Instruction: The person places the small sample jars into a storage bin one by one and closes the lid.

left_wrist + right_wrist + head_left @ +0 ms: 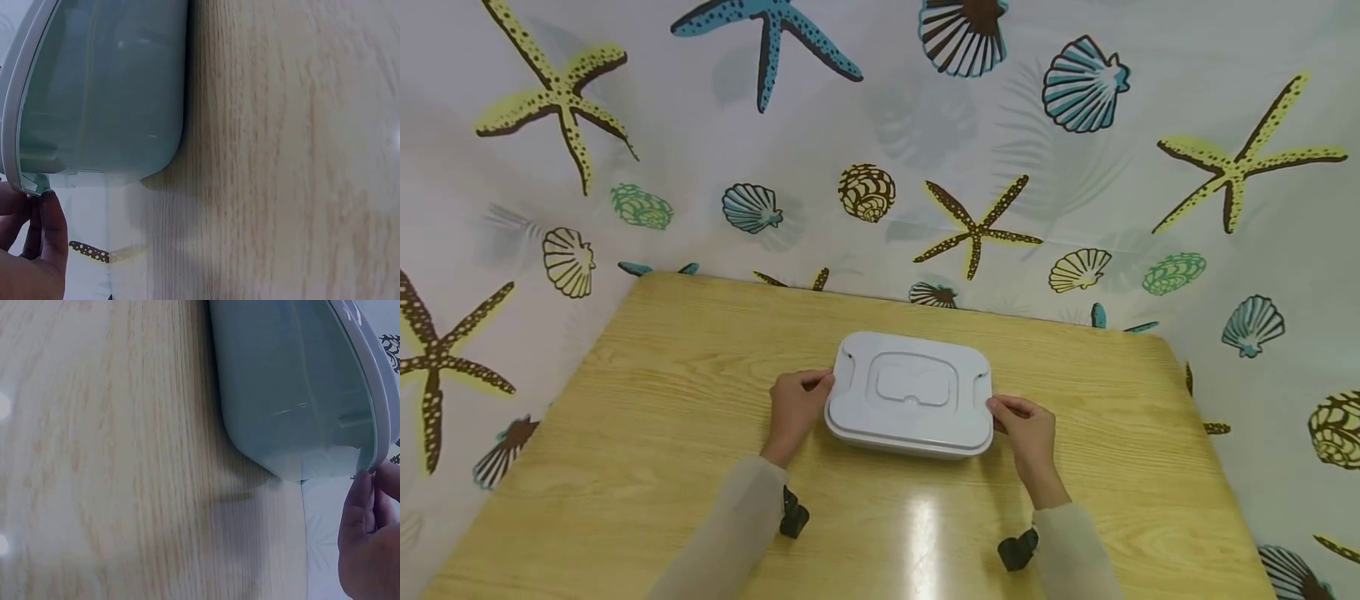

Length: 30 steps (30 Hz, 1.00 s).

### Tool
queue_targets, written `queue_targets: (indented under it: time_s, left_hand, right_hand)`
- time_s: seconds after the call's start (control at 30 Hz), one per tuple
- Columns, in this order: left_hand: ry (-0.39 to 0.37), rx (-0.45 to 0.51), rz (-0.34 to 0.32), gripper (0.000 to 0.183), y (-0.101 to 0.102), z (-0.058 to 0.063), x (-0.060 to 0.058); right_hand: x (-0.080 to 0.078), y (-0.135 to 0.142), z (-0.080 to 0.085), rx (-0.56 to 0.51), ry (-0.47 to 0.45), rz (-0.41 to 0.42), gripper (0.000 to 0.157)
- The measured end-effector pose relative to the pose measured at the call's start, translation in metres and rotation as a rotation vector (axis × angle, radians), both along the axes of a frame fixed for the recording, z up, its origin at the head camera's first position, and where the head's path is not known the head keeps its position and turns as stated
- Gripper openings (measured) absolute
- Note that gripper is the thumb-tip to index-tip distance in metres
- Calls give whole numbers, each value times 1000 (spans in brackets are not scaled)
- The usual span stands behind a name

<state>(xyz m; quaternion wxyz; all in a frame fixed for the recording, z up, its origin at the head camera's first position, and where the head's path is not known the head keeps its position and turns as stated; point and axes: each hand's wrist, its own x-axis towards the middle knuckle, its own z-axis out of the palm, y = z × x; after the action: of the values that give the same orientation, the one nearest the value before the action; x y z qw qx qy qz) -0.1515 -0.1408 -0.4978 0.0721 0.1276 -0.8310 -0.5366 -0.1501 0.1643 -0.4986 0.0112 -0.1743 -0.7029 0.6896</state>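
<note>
A pale plastic storage box (115,87) with a white lid (913,385) stands on the wooden table. In the head view, my left hand (797,408) is at the lid's left end, and its thumb and fingers pinch the rim. At the opposite end, my right hand (1028,429) pinches the rim in the same way. Both wrist views show fingertips under the lid's edge, beside the box wall (294,394). The lid sits over the box, and whatever the box contains is hidden.
The wood-grain table (700,333) extends around the box on all sides. Behind it and along both sides hangs a white cloth (820,142) printed with starfish and shells. Small black devices (793,514) show at both wrists, by the beige sleeves (730,525).
</note>
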Motion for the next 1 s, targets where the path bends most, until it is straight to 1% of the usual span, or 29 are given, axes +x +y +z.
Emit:
queue_targets:
  time_s: [0.13,0.37,0.7,0.8,0.87,0.93,1.0]
  left_hand:
    - [-3,5,9,22,1,1,1]
    - [-23,12,5,22,6,3,6]
    - [10,8,7,20,7,4,10]
    - [9,25,-19,20,4,5,9]
    - [8,46,-46,22,-1,6,7]
    - [-3,72,-82,27,-10,9,3]
    - [-18,79,-109,33,-21,14,-1]
  right_hand:
    - [0,2,2,-9,-10,21,28]
    - [1,9,4,46,-31,34,27]
    - [9,9,8,5,-23,20,28]
    - [9,10,8,34,-26,30,26]
    - [8,11,8,73,-23,59,26]
    - [6,15,9,117,-15,93,27]
    - [3,21,13,164,-8,124,30]
